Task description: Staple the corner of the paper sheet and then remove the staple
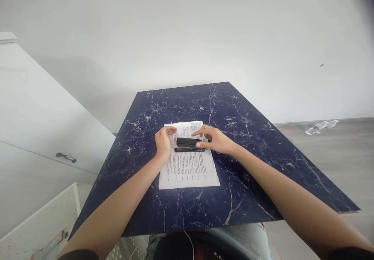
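Note:
A black stapler (187, 147) lies crosswise on white printed sheets (189, 178), its jaw end to the left and a gap between its upper arm and base. My right hand (214, 140) is at the stapler's right end, the thumb against its near side and the other fingers curved on the far side. My left hand (163, 141) rests at the left edge of the sheets, beside the jaw. Its fingers are stretched out and slightly bent, holding nothing. Part of the paper's left edge is hidden behind this hand.
The sheets lie on a dark blue marble-patterned table (187, 209) against a pale wall. A white cabinet (43, 115) with a dark handle stands at the left, above a white perforated panel (58, 221). Clear plastic wrapping (321, 126) lies on the floor at the right.

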Available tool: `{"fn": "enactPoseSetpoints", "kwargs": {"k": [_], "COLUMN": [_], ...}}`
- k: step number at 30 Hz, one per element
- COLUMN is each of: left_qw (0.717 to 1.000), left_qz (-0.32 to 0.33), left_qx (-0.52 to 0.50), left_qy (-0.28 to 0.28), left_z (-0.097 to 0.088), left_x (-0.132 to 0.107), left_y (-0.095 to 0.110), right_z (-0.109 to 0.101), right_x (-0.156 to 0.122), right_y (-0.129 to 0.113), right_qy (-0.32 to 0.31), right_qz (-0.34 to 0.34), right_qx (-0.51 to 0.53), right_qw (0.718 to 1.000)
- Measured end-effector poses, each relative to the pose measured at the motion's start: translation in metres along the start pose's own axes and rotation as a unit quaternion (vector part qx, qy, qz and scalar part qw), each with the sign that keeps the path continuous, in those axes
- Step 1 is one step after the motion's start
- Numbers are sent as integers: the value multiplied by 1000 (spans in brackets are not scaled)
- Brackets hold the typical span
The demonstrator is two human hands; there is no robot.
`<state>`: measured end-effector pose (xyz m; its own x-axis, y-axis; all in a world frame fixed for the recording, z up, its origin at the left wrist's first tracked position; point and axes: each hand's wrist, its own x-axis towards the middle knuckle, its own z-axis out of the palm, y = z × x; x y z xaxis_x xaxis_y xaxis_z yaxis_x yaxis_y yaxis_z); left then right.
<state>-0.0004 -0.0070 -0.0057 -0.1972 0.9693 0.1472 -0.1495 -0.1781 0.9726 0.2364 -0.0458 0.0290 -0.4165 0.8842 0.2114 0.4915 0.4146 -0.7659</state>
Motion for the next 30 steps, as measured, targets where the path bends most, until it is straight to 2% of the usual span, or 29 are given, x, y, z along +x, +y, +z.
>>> {"fn": "enactPoseSetpoints", "kwargs": {"k": [2, 4, 6, 8, 10, 12, 14, 16, 19, 25, 30], "left_qw": [1000, 1000, 999, 998, 995, 984, 963, 944, 933, 950, 962], "left_qz": [3, 10, 20, 20, -19, -93, -162, -193, -194, -164, -153], "left_qx": [-8, -15, -27, -53, -89, -123, -148, -170, -192, -131, -84], "left_qy": [-4, -9, -13, -17, -40, -92, -157, -207, -235, -231, -212], "left_z": [0, 0, -1, -1, 0, 1, 2, 2, 2, 0, 1], "left_x": [0, 0, 2, 4, 5, 6, 5, 4, 3, 4, 4], "left_y": [1, 2, 2, 3, 5, 6, 8, 9, 7, -2, -4], "right_z": [10, 18, 22, 22, 19, 14, 10, 7, 5, -1, 0], "right_x": [1, 1, 0, -1, -3, -4, -7, -9, -11, -13, -14], "right_y": [-2, -2, -1, 0, -1, -3, -5, -6, -5, -9, -13], "right_qy": [-21, -30, -15, 30, 106, 169, 191, 187, 164, 97, 98], "right_qz": [-48, -39, -18, -32, -87, -161, -225, -258, -268, -295, -282], "right_qx": [-39, -53, -46, -41, -72, -145, -227, -294, -361, -410, -405], "right_qw": [998, 997, 999, 998, 988, 962, 928, 901, 878, 857, 864]}}
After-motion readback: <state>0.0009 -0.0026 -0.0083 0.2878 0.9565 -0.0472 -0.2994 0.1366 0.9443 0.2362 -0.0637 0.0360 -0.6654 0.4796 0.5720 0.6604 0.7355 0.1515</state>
